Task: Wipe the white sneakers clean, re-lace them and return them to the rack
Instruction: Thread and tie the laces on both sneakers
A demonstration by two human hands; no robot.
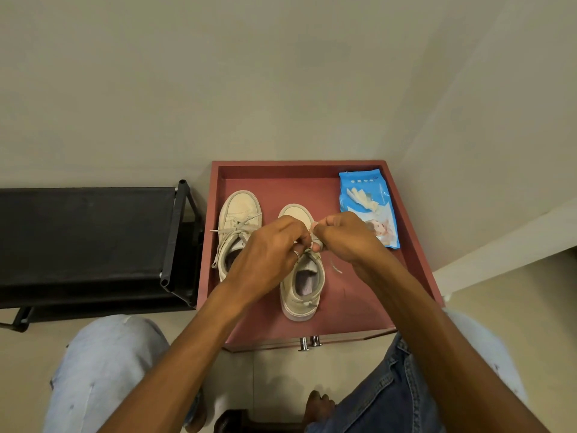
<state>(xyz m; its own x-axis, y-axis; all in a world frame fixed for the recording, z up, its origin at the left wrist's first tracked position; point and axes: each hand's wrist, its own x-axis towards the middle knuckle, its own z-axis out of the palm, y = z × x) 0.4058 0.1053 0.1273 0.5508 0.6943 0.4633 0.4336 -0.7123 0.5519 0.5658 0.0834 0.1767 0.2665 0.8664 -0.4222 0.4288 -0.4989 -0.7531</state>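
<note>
at the middle of the red bench (359,295), left hand (268,248) and right hand (346,237) each pinch the lace (313,233) over one white sneaker (301,295): re-lacing step, judged nearly done; next calls for an even pull and knot.

Tray floor (359,303) free front-right; wipes pack (368,201) fills far-right corner; L sneaker (239,214), R sneaker (302,290) take left/mid.

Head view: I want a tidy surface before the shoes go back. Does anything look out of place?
A crumpled wipe sits on the blue wipes pack. The laces of the left sneaker trail loose over its side. A pale strand lies on the red tabletop; lace end or scrap, I cannot tell.
</note>
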